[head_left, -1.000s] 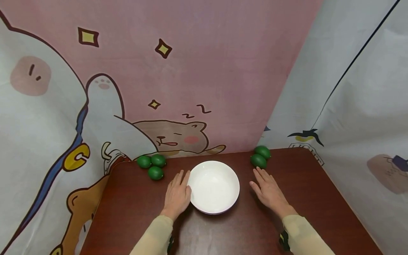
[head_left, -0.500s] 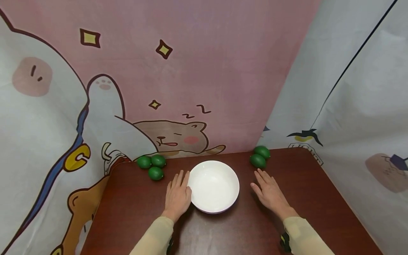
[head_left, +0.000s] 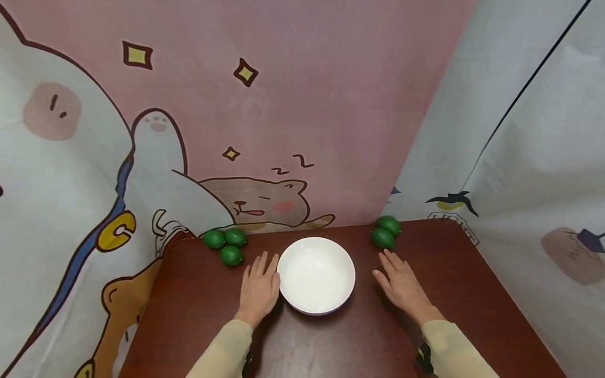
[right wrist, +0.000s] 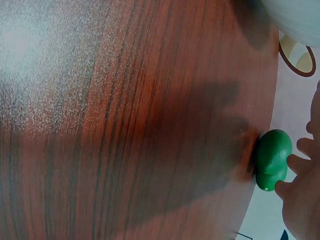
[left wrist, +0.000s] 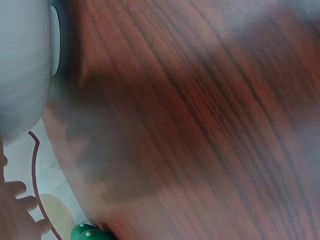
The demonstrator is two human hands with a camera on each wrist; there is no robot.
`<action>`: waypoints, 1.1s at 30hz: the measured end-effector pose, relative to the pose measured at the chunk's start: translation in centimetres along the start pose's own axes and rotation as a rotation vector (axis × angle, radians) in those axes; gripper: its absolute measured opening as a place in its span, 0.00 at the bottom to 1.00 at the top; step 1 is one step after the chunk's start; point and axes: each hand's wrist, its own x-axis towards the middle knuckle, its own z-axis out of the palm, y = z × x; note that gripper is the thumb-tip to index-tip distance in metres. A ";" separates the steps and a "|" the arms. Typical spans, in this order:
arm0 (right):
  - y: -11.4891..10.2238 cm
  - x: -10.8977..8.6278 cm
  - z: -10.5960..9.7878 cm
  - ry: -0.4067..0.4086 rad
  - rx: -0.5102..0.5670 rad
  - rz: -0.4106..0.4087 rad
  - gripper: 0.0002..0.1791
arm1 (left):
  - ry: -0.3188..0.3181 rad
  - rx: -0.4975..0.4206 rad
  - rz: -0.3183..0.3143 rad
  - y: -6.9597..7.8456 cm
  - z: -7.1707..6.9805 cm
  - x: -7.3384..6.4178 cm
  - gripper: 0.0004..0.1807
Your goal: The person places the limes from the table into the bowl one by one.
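Note:
A white bowl [head_left: 316, 275] stands upright near the middle of the table, its inside bare. My left hand [head_left: 258, 287], fingers extended, is at the bowl's left rim and holds nothing. To the right of the bowl and apart from it, my right hand [head_left: 403, 286] hovers with straight fingers and nothing in them. Just beyond its fingertips lie two green limes [head_left: 383, 238], one behind the other. Another group of limes [head_left: 231, 255] sits at the back left, ahead of my left hand. In the right wrist view, the limes [right wrist: 273, 155] show beside my fingers.
The dark red-brown wooden table [head_left: 321, 346] ends at a back edge against a cartoon-printed cloth [head_left: 331, 105]. More of this cloth hangs along the left and right sides. Both groups of limes lie close to the back edge.
My left hand has shifted slightly to the left along the bowl's rim. My right hand has barely moved, drawing back a little from the limes. Bowl and limes stay where they were.

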 end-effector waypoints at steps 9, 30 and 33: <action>0.0 0.1 -0.1 -0.006 -0.004 -0.006 0.37 | -0.026 0.065 -0.041 0.4 0.0 -0.2 0.29; 1.5 0.2 -0.4 0.010 -0.009 -0.011 0.38 | -0.040 0.103 -0.039 0.4 0.4 -0.5 0.31; 1.5 0.2 -0.4 0.012 -0.009 -0.012 0.38 | -0.023 0.111 -0.029 0.4 0.5 -0.5 0.31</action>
